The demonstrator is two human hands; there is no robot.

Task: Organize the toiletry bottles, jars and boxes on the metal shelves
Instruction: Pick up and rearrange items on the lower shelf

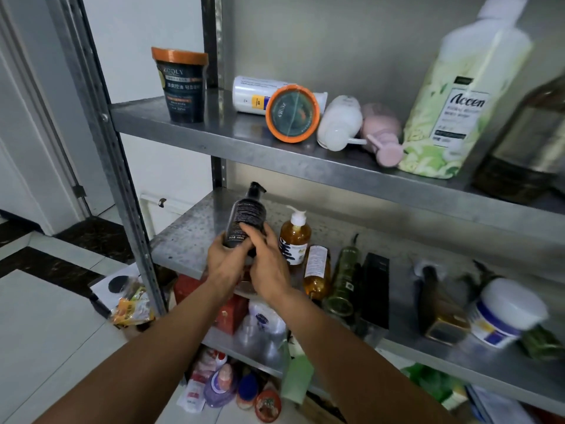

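Gripping the black bottle (246, 220) nearly upright over the left end of the middle shelf (183, 240), left hand (222, 255) curled round its base, right hand (269, 267) clasping its front; probably mid-placement, needing next a level set-down just left of the amber bottle (294, 238)

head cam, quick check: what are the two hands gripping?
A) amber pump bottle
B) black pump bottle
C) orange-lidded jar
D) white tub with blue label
B: the left hand and the right hand both curl round the lower part of the black pump bottle, held upright at the left end of the middle shelf.
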